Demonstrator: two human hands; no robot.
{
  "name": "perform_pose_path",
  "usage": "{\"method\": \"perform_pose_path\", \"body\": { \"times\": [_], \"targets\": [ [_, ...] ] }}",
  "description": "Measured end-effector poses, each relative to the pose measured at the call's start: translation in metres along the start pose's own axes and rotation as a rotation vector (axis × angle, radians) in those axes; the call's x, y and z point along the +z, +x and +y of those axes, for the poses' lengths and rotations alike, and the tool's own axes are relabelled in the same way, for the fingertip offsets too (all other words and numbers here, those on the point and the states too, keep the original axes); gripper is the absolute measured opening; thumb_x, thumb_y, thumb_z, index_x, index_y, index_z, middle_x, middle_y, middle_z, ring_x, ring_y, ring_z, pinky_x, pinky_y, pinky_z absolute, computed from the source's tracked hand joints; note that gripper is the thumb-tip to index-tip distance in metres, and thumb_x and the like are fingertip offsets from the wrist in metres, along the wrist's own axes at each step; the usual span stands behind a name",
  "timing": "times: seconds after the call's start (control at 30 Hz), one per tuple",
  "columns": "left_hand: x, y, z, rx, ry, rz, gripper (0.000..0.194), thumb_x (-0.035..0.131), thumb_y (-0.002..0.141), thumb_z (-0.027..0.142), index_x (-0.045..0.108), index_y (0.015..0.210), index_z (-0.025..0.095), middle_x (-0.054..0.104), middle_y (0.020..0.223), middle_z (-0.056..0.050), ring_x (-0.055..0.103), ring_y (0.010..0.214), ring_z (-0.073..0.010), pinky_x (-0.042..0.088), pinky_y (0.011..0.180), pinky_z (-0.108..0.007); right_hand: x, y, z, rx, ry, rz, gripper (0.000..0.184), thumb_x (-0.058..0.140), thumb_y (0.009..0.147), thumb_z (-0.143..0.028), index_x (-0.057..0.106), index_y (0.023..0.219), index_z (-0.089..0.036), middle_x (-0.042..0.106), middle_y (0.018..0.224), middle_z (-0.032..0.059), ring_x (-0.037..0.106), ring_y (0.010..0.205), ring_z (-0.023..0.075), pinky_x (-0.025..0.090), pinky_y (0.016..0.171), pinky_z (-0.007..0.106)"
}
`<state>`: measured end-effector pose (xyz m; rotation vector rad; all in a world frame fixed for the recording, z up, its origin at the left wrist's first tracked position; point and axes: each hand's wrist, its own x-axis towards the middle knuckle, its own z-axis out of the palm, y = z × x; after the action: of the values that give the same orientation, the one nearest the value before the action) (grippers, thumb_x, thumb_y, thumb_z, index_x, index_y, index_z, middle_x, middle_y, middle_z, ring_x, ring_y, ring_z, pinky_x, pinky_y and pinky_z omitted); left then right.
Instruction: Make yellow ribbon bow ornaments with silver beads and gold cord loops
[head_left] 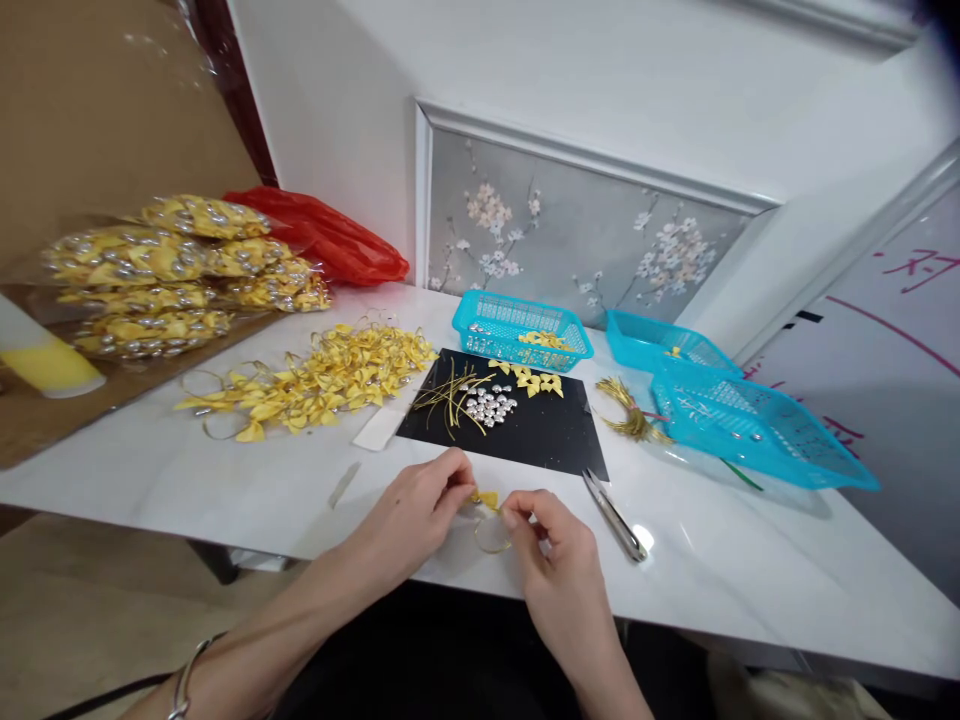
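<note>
Near the table's front edge, my left hand pinches a small yellow ribbon flower between thumb and fingertips. Close by on its right, my right hand has thumb and forefinger closed on a thin gold cord, which curves in a loop below the flower. Just beyond the hands lies a black mat. On it are silver beads, loose gold cord pieces and yellow ribbon pieces. Metal thread snips lie to the right of the mat.
A heap of yellow ribbon flowers spreads at left, with bagged ones and a red plastic bag behind. Blue baskets stand at the back and right. A gold cord bundle lies beside them.
</note>
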<state>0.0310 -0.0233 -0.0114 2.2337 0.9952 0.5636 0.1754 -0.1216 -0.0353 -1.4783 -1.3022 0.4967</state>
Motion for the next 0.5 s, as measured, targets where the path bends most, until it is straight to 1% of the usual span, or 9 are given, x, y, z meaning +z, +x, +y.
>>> {"method": "perform_pose_path", "body": {
  "times": [0.07,0.13,0.27,0.33,0.5],
  "targets": [
    [-0.002,-0.005,0.005,0.005,-0.050,0.021,0.015,0.043,0.093,0.021,0.050,0.080,0.023,0.058,0.071,0.004,0.056,0.066,-0.0153,0.042,0.063,-0.028,-0.002,0.000,-0.004,-0.043,-0.023,0.013,0.018,0.050,0.095,-0.024,0.065,0.084,-0.021,0.064,0.081,0.0008,0.058,0.073,0.0143,0.045,0.065,0.024],
    [-0.004,-0.010,0.011,0.013,-0.154,0.036,0.012,0.043,0.094,0.022,0.051,0.085,0.023,0.058,0.073,0.005,0.057,0.068,-0.0140,0.044,0.064,-0.026,-0.004,0.000,-0.010,-0.101,-0.048,0.029,0.019,0.050,0.095,-0.021,0.065,0.084,-0.021,0.064,0.083,0.0008,0.059,0.075,0.0139,0.046,0.066,0.024],
    [-0.014,-0.018,0.024,0.033,-0.426,-0.020,0.012,0.047,0.094,0.021,0.058,0.088,0.022,0.059,0.075,0.004,0.059,0.072,-0.0130,0.048,0.067,-0.024,-0.009,0.001,-0.023,-0.235,-0.105,0.088,0.018,0.052,0.094,-0.014,0.068,0.087,-0.020,0.065,0.086,0.0017,0.060,0.080,0.0133,0.048,0.071,0.023],
    [-0.019,-0.022,0.029,0.041,-0.434,-0.035,0.015,0.048,0.094,0.020,0.061,0.086,0.022,0.060,0.075,0.004,0.059,0.072,-0.0127,0.047,0.067,-0.023,-0.011,0.000,-0.029,-0.289,-0.149,0.119,0.018,0.053,0.093,-0.011,0.068,0.087,-0.020,0.065,0.086,0.0019,0.060,0.081,0.0135,0.049,0.073,0.024],
    [-0.027,-0.027,0.037,0.112,-0.310,-0.001,0.021,0.049,0.092,0.013,0.066,0.084,0.024,0.063,0.078,0.004,0.059,0.072,-0.0115,0.045,0.064,-0.022,-0.015,-0.001,-0.038,-0.366,-0.224,0.165,0.019,0.055,0.092,-0.008,0.070,0.088,-0.019,0.064,0.088,0.0028,0.058,0.082,0.0143,0.049,0.073,0.024]
  ]
}}
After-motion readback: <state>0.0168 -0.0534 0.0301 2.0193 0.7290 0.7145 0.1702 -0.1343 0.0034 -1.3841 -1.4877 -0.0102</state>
